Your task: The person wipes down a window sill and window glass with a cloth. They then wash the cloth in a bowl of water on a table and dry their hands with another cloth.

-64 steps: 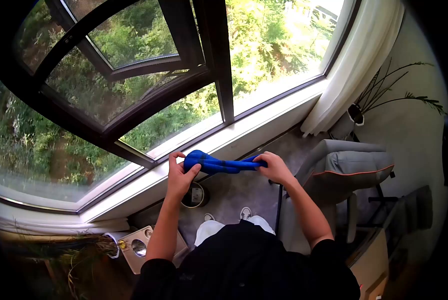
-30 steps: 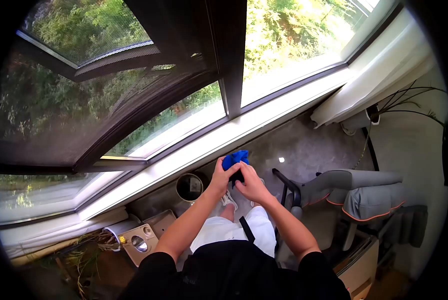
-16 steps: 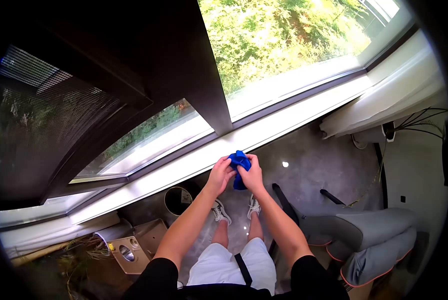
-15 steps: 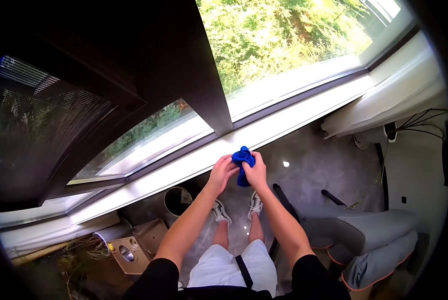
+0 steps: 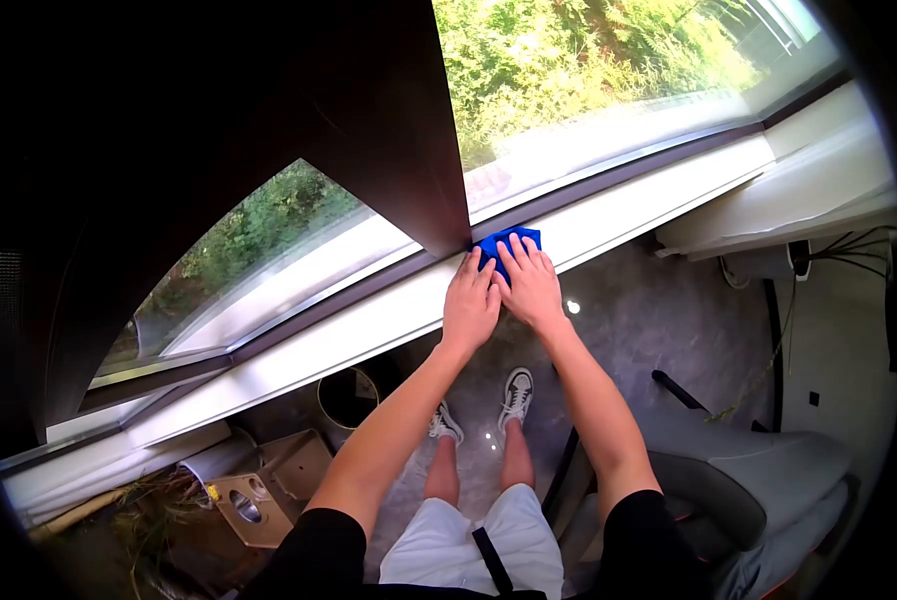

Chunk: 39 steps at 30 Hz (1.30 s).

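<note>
A blue cloth (image 5: 490,246) lies spread on the white windowsill (image 5: 608,222), close to the foot of the dark window post (image 5: 438,200). My right hand (image 5: 531,288) rests flat on it with outstretched fingers. Beside it, my left hand (image 5: 471,308) is also flat, its fingertips at the cloth's left edge and its thumb side near my right hand. Neither hand is closed round the cloth. Part of the cloth is hidden under my fingers.
An open window sash (image 5: 158,375) reaches in at the left. Below the sill stand a dark round bin (image 5: 348,398) and a tan box (image 5: 253,508). A grey chair (image 5: 758,465) is at my right, and a white curtain (image 5: 788,215) hangs beyond it.
Both hands have moved forward from above the floor onto the sill. The cloth, bunched between my fingers before, is now laid out under them. My fingers have straightened.
</note>
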Tool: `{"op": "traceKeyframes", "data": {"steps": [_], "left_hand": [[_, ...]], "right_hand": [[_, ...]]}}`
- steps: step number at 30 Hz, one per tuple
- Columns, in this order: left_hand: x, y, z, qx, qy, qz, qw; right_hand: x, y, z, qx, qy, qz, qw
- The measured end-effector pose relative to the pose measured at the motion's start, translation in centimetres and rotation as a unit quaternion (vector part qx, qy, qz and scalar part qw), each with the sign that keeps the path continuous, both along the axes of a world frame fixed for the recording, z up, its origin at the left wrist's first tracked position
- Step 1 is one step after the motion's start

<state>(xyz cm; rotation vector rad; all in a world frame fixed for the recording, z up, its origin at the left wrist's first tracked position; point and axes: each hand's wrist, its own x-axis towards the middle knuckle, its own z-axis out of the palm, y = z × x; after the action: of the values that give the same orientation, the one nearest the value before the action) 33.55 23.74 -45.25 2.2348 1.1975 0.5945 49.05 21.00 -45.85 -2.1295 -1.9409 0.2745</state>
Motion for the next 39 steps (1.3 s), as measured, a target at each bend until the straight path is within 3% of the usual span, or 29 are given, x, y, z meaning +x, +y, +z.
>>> {"op": "traceKeyframes", "data": {"steps": [4,10,25,39], "left_hand": [[0.5,1.1,-0.2,0.042,0.041,-0.119,0.991],[0.4,1.2,-2.3,0.068,0.157,-0.106,0.980],[-7.3,0.5,-2.1,0.065,0.226,-0.069,0.969],[-13.2,0.7,-2.1,0.105,0.211,-0.066,0.970]], "right_hand": [[2.5,-0.2,-0.9,0.062,-0.012,0.072,0.995],[1.4,-0.4,-2.2,0.078,0.014,0.043,0.996],[-6.6,-0.3,-2.7,0.074,0.011,0.049,0.996],[-13.1,-0.1,-2.6,0.076,0.035,0.022,0.996]]}}
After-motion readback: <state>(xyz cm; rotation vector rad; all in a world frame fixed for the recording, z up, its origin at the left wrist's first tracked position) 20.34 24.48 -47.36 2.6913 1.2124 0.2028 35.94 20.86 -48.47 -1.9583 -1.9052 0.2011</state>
